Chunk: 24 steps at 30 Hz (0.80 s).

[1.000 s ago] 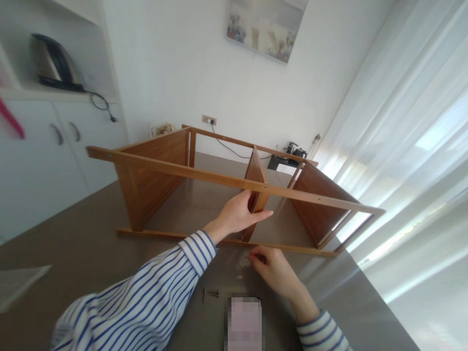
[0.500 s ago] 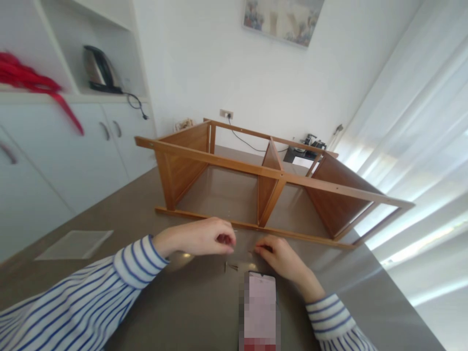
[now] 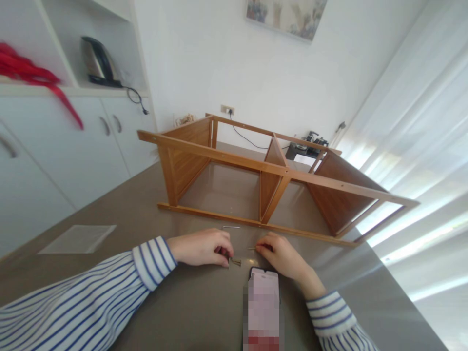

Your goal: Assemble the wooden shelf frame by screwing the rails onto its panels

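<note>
My left hand point(image 3: 204, 247) is low over the table, thumb and fingers closed around an upright screw point(image 3: 229, 262). Right beside it lie a few loose screws point(image 3: 237, 263). My right hand point(image 3: 276, 251) rests on the tabletop with its fingertips pinched on another thin screw point(image 3: 251, 248), whose end points left. An L-shaped hex key point(image 3: 231, 227) lies just beyond my left hand. Behind both hands, a brown wooden shelf frame point(image 3: 219, 157) lies on its side, with panels at both ends and one in the middle.
A phone point(image 3: 263, 302) lies on the table point(image 3: 190, 307) in front of me. To the left is a flat translucent plastic bag point(image 3: 77, 239). An electric kettle point(image 3: 95, 61) and red fabric point(image 3: 27, 68) sit on the cabinet. Several dark appliances point(image 3: 310, 144) stand behind the frame.
My left hand has come down and nearer to me, onto the upright screw. The hex key now shows fully beyond it. My right hand has barely moved.
</note>
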Each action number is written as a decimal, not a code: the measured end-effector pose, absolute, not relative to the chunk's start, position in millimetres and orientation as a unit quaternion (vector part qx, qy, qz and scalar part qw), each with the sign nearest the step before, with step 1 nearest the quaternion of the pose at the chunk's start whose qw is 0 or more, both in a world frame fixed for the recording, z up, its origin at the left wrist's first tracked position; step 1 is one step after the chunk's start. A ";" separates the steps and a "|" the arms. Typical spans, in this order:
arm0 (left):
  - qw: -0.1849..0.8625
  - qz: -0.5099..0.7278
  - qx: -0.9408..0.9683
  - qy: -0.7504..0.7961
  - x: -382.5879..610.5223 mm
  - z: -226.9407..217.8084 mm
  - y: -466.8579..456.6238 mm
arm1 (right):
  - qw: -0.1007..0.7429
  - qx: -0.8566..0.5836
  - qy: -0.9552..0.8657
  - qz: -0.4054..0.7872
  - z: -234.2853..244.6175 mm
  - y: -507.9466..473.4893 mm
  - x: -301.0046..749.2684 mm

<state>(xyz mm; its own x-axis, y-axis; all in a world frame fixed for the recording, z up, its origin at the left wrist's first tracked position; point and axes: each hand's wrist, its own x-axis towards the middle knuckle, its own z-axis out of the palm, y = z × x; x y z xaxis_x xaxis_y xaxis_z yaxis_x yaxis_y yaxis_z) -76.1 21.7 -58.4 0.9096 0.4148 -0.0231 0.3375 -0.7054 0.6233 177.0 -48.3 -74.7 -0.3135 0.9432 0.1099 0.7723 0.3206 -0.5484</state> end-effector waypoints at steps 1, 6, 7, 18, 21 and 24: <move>0.326 0.062 0.921 0.203 -76.3 -60.0 22.1 | 0.212 -0.547 -0.784 0.202 -74.9 -48.3 177.1; 0.338 0.069 0.916 0.203 -77.8 -66.7 25.0 | 0.222 -0.551 -0.780 0.199 -76.6 -48.9 177.5; 0.343 0.073 0.914 0.203 -78.2 -67.6 25.8 | 0.225 -0.551 -0.779 0.198 -77.0 -48.9 177.6; 0.593 0.275 0.672 0.348 -46.5 -61.1 1.6 | 0.337 -0.540 -0.751 0.173 -66.0 -56.7 161.8; 0.653 0.325 0.579 0.364 -32.4 -62.9 -10.6 | 0.411 -0.511 -0.727 0.201 -62.6 -60.3 150.6; 0.687 0.346 0.527 0.362 -23.1 -65.7 -19.2 | 0.465 -0.506 -0.680 0.255 -60.5 -61.6 141.8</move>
